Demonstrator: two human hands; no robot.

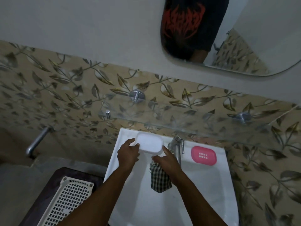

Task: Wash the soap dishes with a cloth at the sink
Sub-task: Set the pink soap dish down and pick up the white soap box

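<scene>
From the head camera, looking down: the person stands at the white sink (203, 176), both arms reaching in. The left hand (127, 154) grasps the white soap dish (149, 145) by its left end, fingers curled round the rim, holding it over the back left corner of the sink. The right hand (164, 161) is doing two jobs: its forefinger stretches out to touch the right end of the dish, while the other fingers look clenched on the checked cloth (160, 178), which hangs down from the palm over the basin. Just right of that hand stands the tap (175, 146), and beyond it the pink soap dish (204, 155) lies flat on the back right corner of the sink ledge, untouched. Down by the sink's left edge sits a white mesh basket (68, 198).

The risk from here? That white dish is pinched at one end only; once wet and soapy, it could slip and clatter into the basin. And with the cloth held by just a few fingers, it may drop as the wiping begins.
</scene>
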